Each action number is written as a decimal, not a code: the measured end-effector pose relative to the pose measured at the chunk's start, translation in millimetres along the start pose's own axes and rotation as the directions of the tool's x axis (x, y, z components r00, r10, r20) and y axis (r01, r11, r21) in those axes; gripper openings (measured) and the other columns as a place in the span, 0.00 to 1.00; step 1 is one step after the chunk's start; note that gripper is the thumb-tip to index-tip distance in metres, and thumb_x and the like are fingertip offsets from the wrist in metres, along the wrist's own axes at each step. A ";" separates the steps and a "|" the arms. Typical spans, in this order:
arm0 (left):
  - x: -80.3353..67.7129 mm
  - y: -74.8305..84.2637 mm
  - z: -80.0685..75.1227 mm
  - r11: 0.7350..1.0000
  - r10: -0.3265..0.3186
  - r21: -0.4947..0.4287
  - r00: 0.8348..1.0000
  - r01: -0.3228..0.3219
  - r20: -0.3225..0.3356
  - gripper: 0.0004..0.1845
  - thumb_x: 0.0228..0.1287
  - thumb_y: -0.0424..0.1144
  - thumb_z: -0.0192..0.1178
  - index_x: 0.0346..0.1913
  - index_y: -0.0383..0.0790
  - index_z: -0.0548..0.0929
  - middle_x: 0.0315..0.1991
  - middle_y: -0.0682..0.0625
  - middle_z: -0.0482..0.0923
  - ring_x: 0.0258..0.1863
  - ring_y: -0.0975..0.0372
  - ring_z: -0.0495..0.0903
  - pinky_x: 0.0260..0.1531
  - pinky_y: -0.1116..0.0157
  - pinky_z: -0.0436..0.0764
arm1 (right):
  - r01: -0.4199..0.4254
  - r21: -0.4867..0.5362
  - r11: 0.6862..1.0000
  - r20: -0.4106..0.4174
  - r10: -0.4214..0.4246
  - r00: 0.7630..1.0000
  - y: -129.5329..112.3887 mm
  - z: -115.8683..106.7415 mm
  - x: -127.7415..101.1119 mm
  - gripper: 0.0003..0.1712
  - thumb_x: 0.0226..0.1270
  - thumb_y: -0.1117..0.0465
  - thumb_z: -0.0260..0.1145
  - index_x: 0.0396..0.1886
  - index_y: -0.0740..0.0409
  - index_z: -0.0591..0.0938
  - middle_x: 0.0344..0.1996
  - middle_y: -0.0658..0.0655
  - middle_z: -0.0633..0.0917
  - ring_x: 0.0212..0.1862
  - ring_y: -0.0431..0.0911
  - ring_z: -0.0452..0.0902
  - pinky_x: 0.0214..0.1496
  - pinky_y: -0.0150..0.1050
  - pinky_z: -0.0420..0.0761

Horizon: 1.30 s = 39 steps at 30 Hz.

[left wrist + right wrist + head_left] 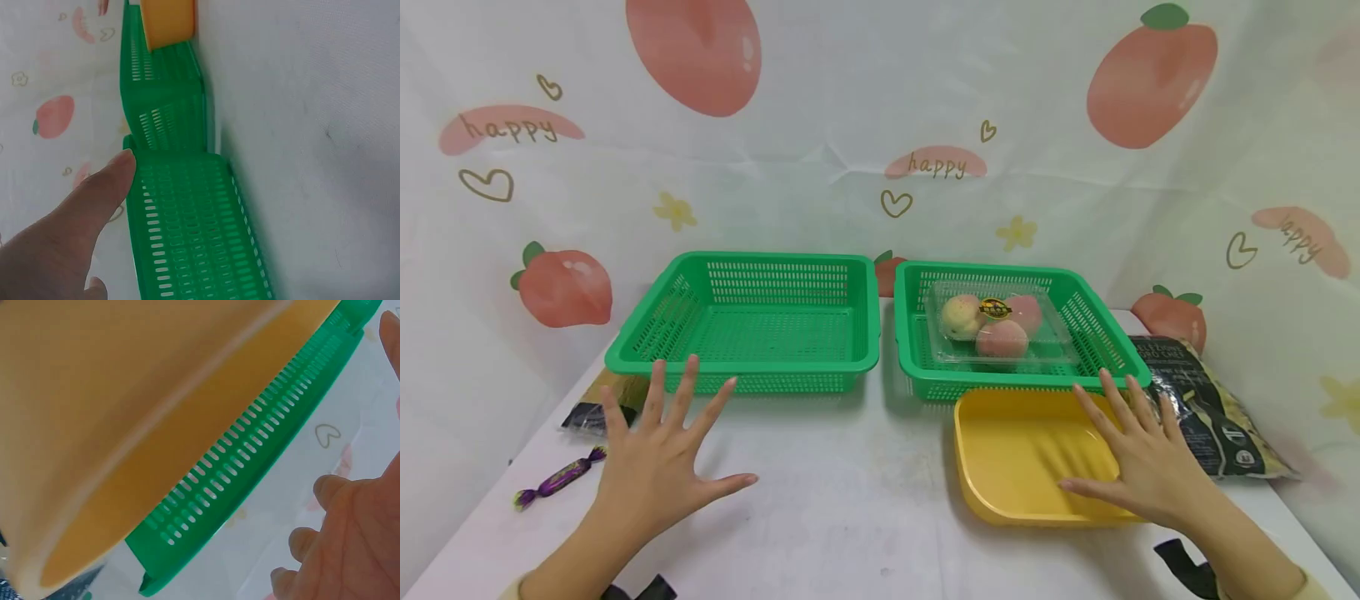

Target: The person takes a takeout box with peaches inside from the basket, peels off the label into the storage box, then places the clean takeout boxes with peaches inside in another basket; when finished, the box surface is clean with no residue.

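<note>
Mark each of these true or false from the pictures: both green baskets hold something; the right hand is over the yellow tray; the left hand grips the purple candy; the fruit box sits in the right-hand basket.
1. Both green baskets hold something. False: the left green basket shows nothing inside; only the right green basket is filled.
2. The right hand is spread over the yellow tray. True.
3. The left hand grips the purple candy. False: the fingers are straight and spread, and the candy lies apart to its left on the table.
4. The clear fruit box sits in the right green basket. True.
</note>
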State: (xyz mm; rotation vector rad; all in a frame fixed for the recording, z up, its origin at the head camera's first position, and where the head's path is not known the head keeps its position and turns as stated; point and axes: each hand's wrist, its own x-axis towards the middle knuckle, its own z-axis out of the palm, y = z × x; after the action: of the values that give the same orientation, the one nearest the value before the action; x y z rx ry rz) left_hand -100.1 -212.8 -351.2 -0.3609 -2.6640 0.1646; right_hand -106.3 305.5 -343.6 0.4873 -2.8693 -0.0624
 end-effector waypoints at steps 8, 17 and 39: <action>9.2 5.9 3.8 0.998 0.056 -0.014 0.998 -0.056 -0.023 0.58 0.34 0.85 0.46 0.71 0.59 0.55 0.76 0.46 0.32 0.74 0.46 0.32 0.61 0.29 0.34 | 0.024 -0.007 1.000 0.013 -0.024 1.000 1.4 -1.1 7.8 0.65 0.44 0.26 0.62 0.75 0.42 0.40 0.74 0.55 0.33 0.73 0.53 0.17 0.67 0.55 0.13; 23.7 15.0 5.6 0.994 0.109 -0.026 0.994 -0.110 -0.019 0.58 0.34 0.85 0.46 0.71 0.58 0.57 0.76 0.48 0.32 0.74 0.47 0.30 0.60 0.28 0.36 | 0.047 0.011 0.999 0.017 -0.047 0.999 -0.2 -1.9 15.0 0.64 0.45 0.26 0.62 0.75 0.42 0.42 0.74 0.54 0.33 0.73 0.54 0.18 0.67 0.54 0.13; 77.7 63.8 -4.7 0.966 0.241 -0.087 0.970 -0.243 -0.037 0.55 0.42 0.81 0.48 0.73 0.58 0.50 0.76 0.46 0.32 0.74 0.47 0.29 0.63 0.31 0.38 | 0.069 0.045 0.997 0.008 -0.069 0.998 -2.7 -17.6 48.9 0.63 0.49 0.28 0.62 0.75 0.44 0.39 0.74 0.57 0.31 0.73 0.58 0.19 0.67 0.60 0.17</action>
State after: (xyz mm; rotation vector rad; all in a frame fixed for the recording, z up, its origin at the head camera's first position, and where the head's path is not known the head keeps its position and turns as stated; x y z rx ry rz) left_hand -151.0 -129.8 -325.9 -0.7140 -2.6002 0.1122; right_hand -146.3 286.7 -316.0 0.5960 -2.8684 -0.0119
